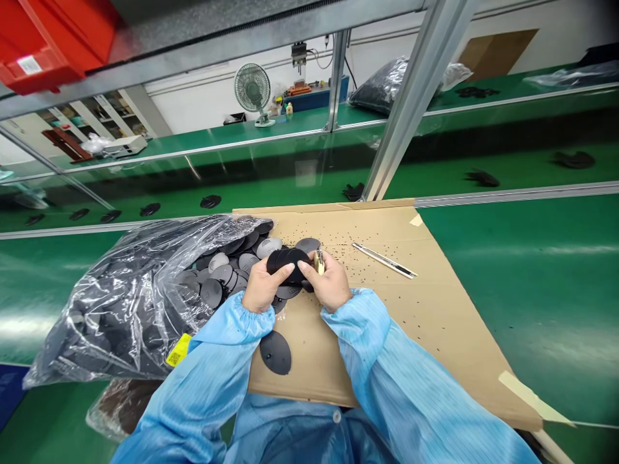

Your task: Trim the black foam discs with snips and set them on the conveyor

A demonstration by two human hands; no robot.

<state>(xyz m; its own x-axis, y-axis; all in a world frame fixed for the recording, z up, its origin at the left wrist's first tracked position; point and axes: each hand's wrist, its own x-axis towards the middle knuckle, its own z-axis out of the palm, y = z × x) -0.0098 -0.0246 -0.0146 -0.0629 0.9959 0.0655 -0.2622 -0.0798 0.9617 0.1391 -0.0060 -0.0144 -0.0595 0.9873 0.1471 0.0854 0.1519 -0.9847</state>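
Observation:
Between my two hands is a fanned row of several overlapping black plastic discs (286,259). My left hand (262,287) grips their left side, its thumb lying across the front. My right hand (331,281) presses a thumb on the right end of the row. That same hand also holds a small cream-handled tool with a metal tip (320,262); its kind is hard to make out. Loose black and grey oval discs (222,273) spill from a clear plastic bag (116,290) beside my left hand. One single black disc (275,352) lies below my hands.
Cardboard (387,309) covers the bench, sprinkled with tiny black bits. A slim utility knife (384,260) lies on it to the right. Behind runs a green conveyor belt (271,183) carrying small black pieces. A metal post (416,103) rises at the back; a red bin (53,38) hangs upper left.

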